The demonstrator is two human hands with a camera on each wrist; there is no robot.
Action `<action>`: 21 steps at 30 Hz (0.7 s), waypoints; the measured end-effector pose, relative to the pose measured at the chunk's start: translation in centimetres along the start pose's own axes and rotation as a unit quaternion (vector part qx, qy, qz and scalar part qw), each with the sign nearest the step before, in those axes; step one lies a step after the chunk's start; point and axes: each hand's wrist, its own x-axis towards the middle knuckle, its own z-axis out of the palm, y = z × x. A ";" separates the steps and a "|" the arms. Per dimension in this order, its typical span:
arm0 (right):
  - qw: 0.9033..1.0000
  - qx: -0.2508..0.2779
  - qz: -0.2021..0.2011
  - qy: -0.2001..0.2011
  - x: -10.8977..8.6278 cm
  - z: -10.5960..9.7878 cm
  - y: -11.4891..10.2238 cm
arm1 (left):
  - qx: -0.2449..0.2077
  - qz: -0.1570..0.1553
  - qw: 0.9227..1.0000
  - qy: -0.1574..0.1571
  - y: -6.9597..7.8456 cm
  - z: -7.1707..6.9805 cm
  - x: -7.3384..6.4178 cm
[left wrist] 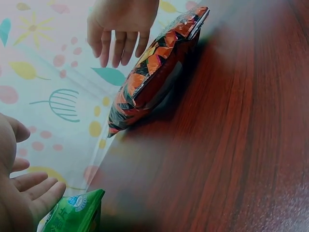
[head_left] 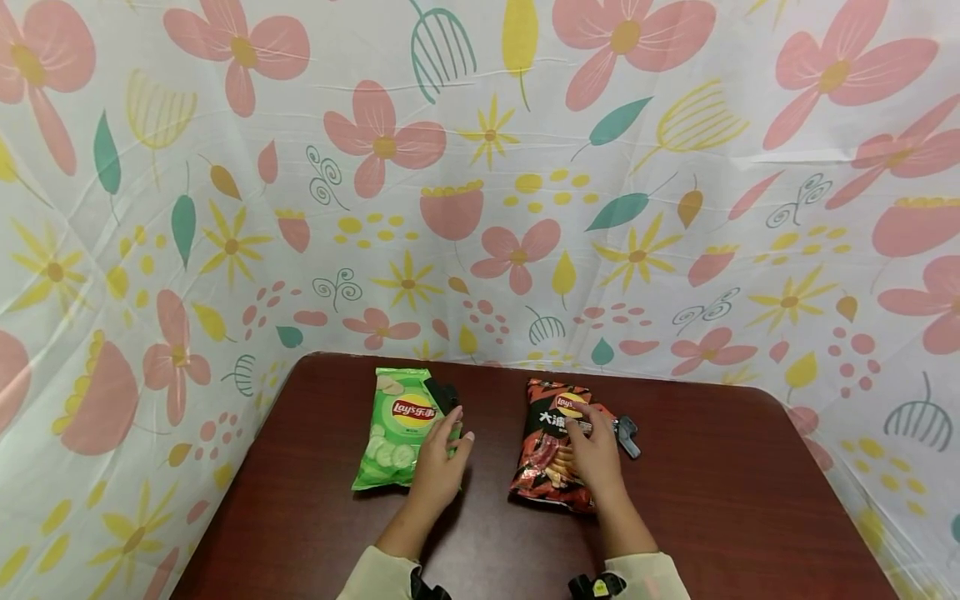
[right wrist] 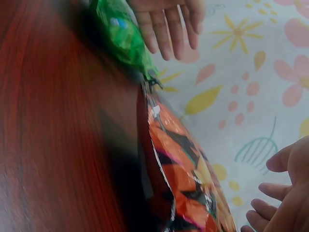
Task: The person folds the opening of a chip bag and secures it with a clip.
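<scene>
1. A person's two bare hands reach over a dark reddish-brown bench (head_left: 504, 546), with a bag of snacks beneath or beside each one.

2. The left hand (head_left: 438, 463) is at the right edge of the green Lay's bag (head_left: 397, 429), its fingers extended and loosely parted, thumb apart, gripping nothing; whether the fingertips touch the bag cannot be told.

3. The right hand (head_left: 597, 457) hangs over the right side of the red-and-black Lay's bag (head_left: 546, 446) — its fingers, too, are extended and slightly spread, pinching nothing. Contact with the wrapper cannot be made out from overhead.

4. The two bags lie face up and apart on the bench, green to the left, red-and-black to the right. Potato slices are pictured on the green front; the other carries large white characters on black.

5. A black object (head_left: 441, 395) sits at the green bag's upper right, just beyond the left fingertips; a grey object (head_left: 627, 437) juts out on the far right of the red-and-black bag, beside the right hand.

6. Cream sleeves (head_left: 647, 577) and black wrist straps (head_left: 596, 587) frame the foreground; behind the bench hangs a white cloth (head_left: 465, 283) printed with pink flowers, yellow blooms and teal leaves.
</scene>
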 end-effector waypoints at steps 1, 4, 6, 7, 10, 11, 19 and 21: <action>1.000 0.002 0.004 -0.001 0.1 -0.2 0.2 | -0.001 0.002 1.000 -0.001 0.0 0.0 0.0; 1.000 0.000 0.014 -0.005 0.3 -0.9 0.7 | -0.001 0.002 1.000 -0.003 -0.1 0.1 0.1; 1.000 0.002 0.019 -0.007 0.4 -1.3 1.0 | -0.001 -0.001 1.000 -0.004 -0.2 0.2 0.2; 1.000 0.002 0.022 -0.005 0.4 -1.5 1.1 | -0.001 -0.004 1.000 -0.005 -0.2 0.2 0.2; 1.000 0.004 0.027 0.002 0.4 -2.0 1.4 | -0.001 -0.005 1.000 -0.008 -0.2 0.2 0.2; 1.000 0.004 0.029 0.004 0.4 -2.1 1.5 | -0.001 -0.004 1.000 -0.008 -0.2 0.3 0.2; 0.997 0.021 0.069 0.014 0.4 -3.0 2.7 | 0.002 0.009 1.000 -0.012 0.0 0.5 0.0; 0.997 0.027 0.075 0.017 0.3 -3.2 2.9 | 0.001 0.013 1.000 -0.010 -0.1 0.6 0.0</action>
